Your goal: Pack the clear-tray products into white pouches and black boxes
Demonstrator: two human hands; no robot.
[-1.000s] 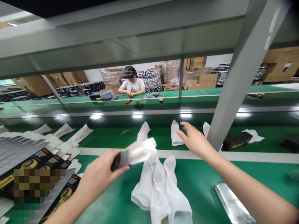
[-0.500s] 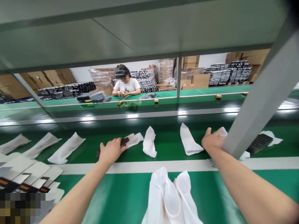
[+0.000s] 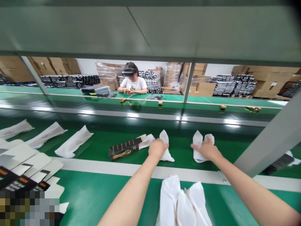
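My left hand (image 3: 158,148) has its fingers closed round a white wrapped packet (image 3: 164,137) on the green conveyor belt. Just left of it lies a black printed carton (image 3: 124,148), its end open and a white wrapped piece (image 3: 146,141) sticking out. My right hand (image 3: 208,149) spans a white packet (image 3: 198,138), thumb at its left side and fingers bent over it. Another white packet (image 3: 209,137) shows behind those fingers, partly covered. Several more white packets (image 3: 182,204) stand bunched close to my body at the front.
Several white packets (image 3: 74,142) lie spaced along the belt at left. Flattened cartons (image 3: 30,160) are piled at the left front. A slanted grey post (image 3: 265,144) rises beside my right forearm, another black carton (image 3: 278,161) behind it. A co-worker (image 3: 134,83) sits across the line.
My left hand has let go of the black carton and moved right onto a white packet. My right hand has come left from near the post, bringing a packet beside another one.
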